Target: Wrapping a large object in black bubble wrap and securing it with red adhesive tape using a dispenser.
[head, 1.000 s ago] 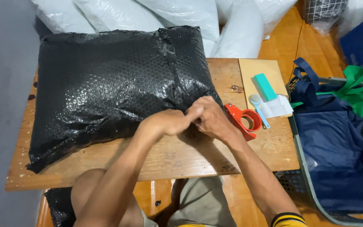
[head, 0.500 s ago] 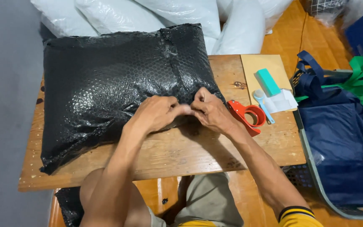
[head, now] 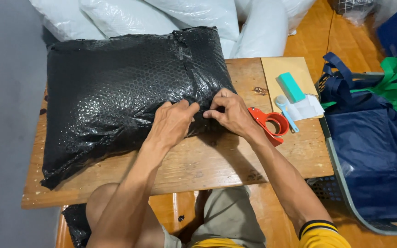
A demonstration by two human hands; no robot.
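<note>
At the parcel's near edge, both hands, left hand (head: 173, 123) and right hand (head: 229, 112), pinch the black bubble-wrap parcel (head: 125, 87) shut on the counter (head: 207, 165); taping likely follows.

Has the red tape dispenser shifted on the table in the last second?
No. The red tape dispenser lies in the same place beside the tan board, just right of the right hand; only the camera shifted.

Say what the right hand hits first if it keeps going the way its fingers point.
Its fingers point left, so the right hand would likely meet the left hand fingertips first, on the black bubble-wrapped package edge.
</note>
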